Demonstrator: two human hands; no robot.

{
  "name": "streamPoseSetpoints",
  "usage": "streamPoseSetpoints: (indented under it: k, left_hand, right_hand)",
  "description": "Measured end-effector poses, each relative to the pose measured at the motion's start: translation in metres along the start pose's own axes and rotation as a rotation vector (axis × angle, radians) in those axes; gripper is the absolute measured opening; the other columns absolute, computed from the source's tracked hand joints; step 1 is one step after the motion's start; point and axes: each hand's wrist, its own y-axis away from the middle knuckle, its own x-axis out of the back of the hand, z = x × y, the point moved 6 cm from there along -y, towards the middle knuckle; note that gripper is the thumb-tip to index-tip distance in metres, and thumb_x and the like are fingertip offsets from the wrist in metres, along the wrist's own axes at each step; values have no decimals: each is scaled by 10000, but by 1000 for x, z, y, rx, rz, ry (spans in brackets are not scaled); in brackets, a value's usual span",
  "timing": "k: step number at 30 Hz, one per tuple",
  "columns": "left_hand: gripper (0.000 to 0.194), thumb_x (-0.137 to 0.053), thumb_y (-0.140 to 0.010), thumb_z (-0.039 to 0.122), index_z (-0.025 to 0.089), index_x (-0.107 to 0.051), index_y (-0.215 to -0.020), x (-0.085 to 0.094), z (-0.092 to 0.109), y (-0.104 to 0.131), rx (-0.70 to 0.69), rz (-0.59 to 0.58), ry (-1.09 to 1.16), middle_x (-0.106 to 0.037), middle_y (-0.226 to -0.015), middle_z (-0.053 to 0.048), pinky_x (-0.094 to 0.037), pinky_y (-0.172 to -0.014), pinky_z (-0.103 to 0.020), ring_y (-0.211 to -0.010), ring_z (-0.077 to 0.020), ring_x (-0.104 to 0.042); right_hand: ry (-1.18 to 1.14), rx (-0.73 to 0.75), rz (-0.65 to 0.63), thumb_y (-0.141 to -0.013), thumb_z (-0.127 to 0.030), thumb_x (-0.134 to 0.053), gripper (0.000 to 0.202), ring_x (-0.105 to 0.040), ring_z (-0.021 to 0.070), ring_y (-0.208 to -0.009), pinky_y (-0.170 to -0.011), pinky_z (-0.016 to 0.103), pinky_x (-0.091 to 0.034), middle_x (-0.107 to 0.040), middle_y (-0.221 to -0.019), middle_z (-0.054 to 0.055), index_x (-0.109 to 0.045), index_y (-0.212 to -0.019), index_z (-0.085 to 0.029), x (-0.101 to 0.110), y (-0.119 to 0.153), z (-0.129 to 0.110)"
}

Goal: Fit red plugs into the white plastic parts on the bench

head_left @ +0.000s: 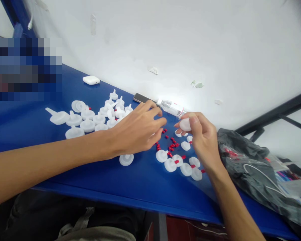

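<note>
My right hand [202, 134] pinches a round white plastic nozzle cap [185, 125] between thumb and fingers, above the table. My left hand [139, 129] reaches across the table, palm down, its fingers loosely bent and apart over the small red tips. Its thumb is hidden, and no held thing shows in it. Several loose red tips [172, 146] lie between my two hands. Below my right hand is a group of white nozzle caps [170, 165] with red tips on their spouts. Left of my left hand is a pile of white nozzle caps [87, 125], mostly spout up.
Along the wall lie a phone [143, 98] and a clear bottle [172, 107] on its side. A white earbud case [91, 80] sits farther left on the blue table [90, 177]. A dark plastic bag [248, 167] covers the right end. One nozzle cap [126, 159] lies near the front.
</note>
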Motion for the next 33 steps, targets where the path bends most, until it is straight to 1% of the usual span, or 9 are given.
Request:
streamPoseSetpoints:
  k: [3,7,11,16,23,29,33]
  left_hand:
    - [282,-529,-1097,223,107,-786,-1096,-7,-3,2,38,-81,26,-756,-1209,-184,-548,-963,-506,-1140,-365,-633]
    - [292,-512,-1101,223,129,-788,-1103,-14,-6,4,82,-176,58,-766,-1196,-162,-531,-960,-473,-1157,-345,-635]
    - [302,-486,-1108,233,150,-776,-1102,-19,-9,7,103,-230,82,-775,-1142,-144,-508,-960,-446,-1132,-312,-645]
    - [241,-519,-1071,203,178,-758,-1065,-24,-11,9,104,-244,107,-780,-1058,-106,-498,-947,-417,-1063,-278,-660]
    - [223,-531,-1049,175,171,-754,-1061,-27,-12,10,101,-233,127,-783,-998,-101,-511,-927,-431,-1010,-281,-678]
    - [222,-529,-1046,164,172,-750,-1071,-28,-12,10,84,-238,118,-786,-985,-94,-512,-914,-424,-998,-275,-687]
    - [223,-533,-1051,172,160,-750,-1100,-28,-11,9,83,-253,106,-785,-987,-105,-517,-898,-431,-990,-283,-689]
  right_hand:
    - [63,-5,13,-1075,-666,-575,431,-682,184,-700,-671,339,-568,-774,-837,23,-718,-977,-272,1,1,2]
    - [129,-24,17,-1083,-678,-550,454,-711,199,-737,-683,349,-554,-771,-829,27,-713,-960,-272,2,1,6]
    - [184,-28,13,-1092,-672,-533,451,-727,204,-750,-689,350,-549,-776,-834,27,-711,-965,-277,3,2,9]
    - [250,-13,17,-1106,-649,-508,440,-730,212,-771,-700,344,-566,-789,-887,37,-714,-985,-280,3,2,11]
    - [310,-13,8,-1112,-598,-524,380,-761,219,-798,-713,343,-578,-811,-909,33,-722,-1042,-281,2,2,10]
    - [317,-39,-18,-1084,-634,-576,399,-771,234,-815,-735,362,-557,-813,-882,29,-729,-1000,-275,1,4,8]
    - [364,-70,-39,-1051,-667,-624,421,-782,233,-809,-708,351,-534,-834,-956,37,-747,-1022,-266,-2,5,9]
